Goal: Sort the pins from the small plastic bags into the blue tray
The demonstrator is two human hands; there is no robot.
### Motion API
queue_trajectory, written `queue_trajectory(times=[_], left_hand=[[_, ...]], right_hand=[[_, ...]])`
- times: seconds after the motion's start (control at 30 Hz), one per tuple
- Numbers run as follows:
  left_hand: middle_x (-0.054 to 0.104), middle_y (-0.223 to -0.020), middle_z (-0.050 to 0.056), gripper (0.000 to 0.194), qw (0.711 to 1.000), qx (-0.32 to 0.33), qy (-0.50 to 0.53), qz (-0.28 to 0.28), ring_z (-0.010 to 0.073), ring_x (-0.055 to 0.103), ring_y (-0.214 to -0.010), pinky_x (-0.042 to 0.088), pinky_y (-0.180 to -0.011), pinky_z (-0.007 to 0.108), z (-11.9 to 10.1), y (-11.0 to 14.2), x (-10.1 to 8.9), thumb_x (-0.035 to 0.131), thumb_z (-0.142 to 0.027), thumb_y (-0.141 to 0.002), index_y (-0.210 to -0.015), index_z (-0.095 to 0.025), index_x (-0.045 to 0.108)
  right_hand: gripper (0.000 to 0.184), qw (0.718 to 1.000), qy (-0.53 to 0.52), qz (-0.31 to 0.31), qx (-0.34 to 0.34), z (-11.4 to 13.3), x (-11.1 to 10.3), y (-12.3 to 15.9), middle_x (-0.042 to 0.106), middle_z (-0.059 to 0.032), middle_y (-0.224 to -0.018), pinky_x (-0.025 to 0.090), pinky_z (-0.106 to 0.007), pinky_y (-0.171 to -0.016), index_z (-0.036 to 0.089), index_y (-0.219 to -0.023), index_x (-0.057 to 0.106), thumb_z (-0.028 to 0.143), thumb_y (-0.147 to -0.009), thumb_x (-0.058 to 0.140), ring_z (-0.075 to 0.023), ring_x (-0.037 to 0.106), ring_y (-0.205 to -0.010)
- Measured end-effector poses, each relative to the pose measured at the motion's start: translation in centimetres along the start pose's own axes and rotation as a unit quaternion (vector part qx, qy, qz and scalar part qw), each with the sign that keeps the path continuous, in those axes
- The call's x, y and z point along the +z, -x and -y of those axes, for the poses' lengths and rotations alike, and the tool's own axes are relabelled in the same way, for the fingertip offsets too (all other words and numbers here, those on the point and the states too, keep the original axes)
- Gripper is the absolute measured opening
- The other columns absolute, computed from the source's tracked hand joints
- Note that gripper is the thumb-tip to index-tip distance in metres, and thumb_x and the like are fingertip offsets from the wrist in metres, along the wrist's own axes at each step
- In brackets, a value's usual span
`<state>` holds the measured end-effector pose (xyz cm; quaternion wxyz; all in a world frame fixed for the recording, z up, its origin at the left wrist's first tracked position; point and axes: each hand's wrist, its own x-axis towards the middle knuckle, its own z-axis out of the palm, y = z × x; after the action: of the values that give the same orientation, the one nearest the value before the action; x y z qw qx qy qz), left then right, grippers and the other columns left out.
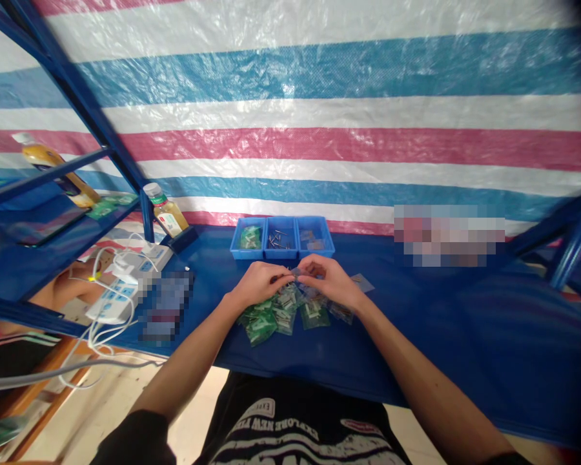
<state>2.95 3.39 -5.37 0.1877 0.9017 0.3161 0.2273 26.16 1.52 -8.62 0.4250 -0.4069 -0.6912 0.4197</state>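
On the worktop [416, 323], nearest: green-printed bags [271, 321] heaped at 6 o'clock from the hands.
Left grip [260, 284]: clenched on a small clear packet [294, 272].
Right grip [330, 281]: pinching that packet too.
12 o'clock: blue tray [281, 253], metal pins [275, 240] in its middle compartment.
9 o'clock: power strip [126, 279].
10 o'clock: bottle [165, 210].

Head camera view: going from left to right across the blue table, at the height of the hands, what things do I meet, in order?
White power strip → left hand → right hand → small flat clear plastic packet
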Motion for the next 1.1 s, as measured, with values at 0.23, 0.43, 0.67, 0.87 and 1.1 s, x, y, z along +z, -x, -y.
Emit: queue_trajectory(times=[0.23, 0.43, 0.67, 0.87, 1.1], left_hand=[[0.074, -0.080, 0.005, 0.037, 1.000, -0.007, 0.018, 0.005, 0.0160, 0.067, -0.073, 0.044, -0.071, 0.023, 0.08, -0.05, -0.26, 0.048, -0.040, -0.104, -0.091, -0.019, 0.075], [0.073, -0.077, 0.003, 0.031, 1.000, -0.020, 0.009, -0.006, 0.0140, 0.062, -0.064, 0.041, -0.063, 0.023, -0.20, 0.01, -0.03, 0.050, -0.038, -0.103, -0.101, -0.020, 0.075], [0.069, -0.069, 0.000, 0.027, 0.999, -0.031, 0.024, -0.004, 0.0127, 0.060, -0.060, 0.042, -0.062, 0.022, 0.03, 0.09, 0.25, 0.057, -0.039, -0.100, -0.107, -0.021, 0.075], [0.067, -0.066, 0.000, 0.027, 0.999, -0.024, 0.024, -0.007, 0.0124, 0.058, -0.058, 0.040, -0.061, 0.022, 0.20, 0.02, 0.29, 0.057, -0.040, -0.100, -0.104, -0.019, 0.075], [0.067, -0.069, -0.001, 0.029, 1.000, -0.014, 0.017, 0.001, 0.0123, 0.059, -0.061, 0.039, -0.063, 0.022, 0.40, 0.04, 0.34, 0.053, -0.040, -0.103, -0.109, -0.019, 0.071]], right_hand=[[0.027, 0.998, 0.040, 0.038, 0.004, 0.29, 0.37, 0.14, 0.070, -0.0022, -0.082, 0.048, -0.029, -0.068, 0.018, -0.090, 0.071, 0.044, -0.090, 0.069, -0.0169, 0.060, -0.073], [0.027, 0.999, 0.041, 0.024, 0.013, -0.17, 0.52, 0.18, 0.067, -0.0003, -0.076, 0.046, -0.027, -0.064, 0.018, -0.085, 0.069, 0.045, -0.089, 0.070, -0.0159, 0.058, -0.068], [0.026, 0.999, 0.006, 0.019, 0.040, -0.21, 0.75, 0.32, 0.060, 0.0021, -0.058, 0.042, -0.026, -0.053, 0.019, -0.074, 0.068, 0.041, -0.086, 0.073, -0.0145, 0.054, -0.054], [0.025, 0.998, -0.032, 0.024, 0.042, -0.42, 1.02, 0.28, 0.059, 0.0030, -0.057, 0.041, -0.026, -0.054, 0.019, -0.077, 0.066, 0.041, -0.087, 0.070, -0.0138, 0.054, -0.053], [0.028, 0.998, -0.037, 0.017, 0.050, -0.13, 0.95, 0.32, 0.058, 0.0035, -0.055, 0.039, -0.025, -0.053, 0.018, -0.077, 0.065, 0.043, -0.087, 0.071, -0.0130, 0.052, -0.051]])
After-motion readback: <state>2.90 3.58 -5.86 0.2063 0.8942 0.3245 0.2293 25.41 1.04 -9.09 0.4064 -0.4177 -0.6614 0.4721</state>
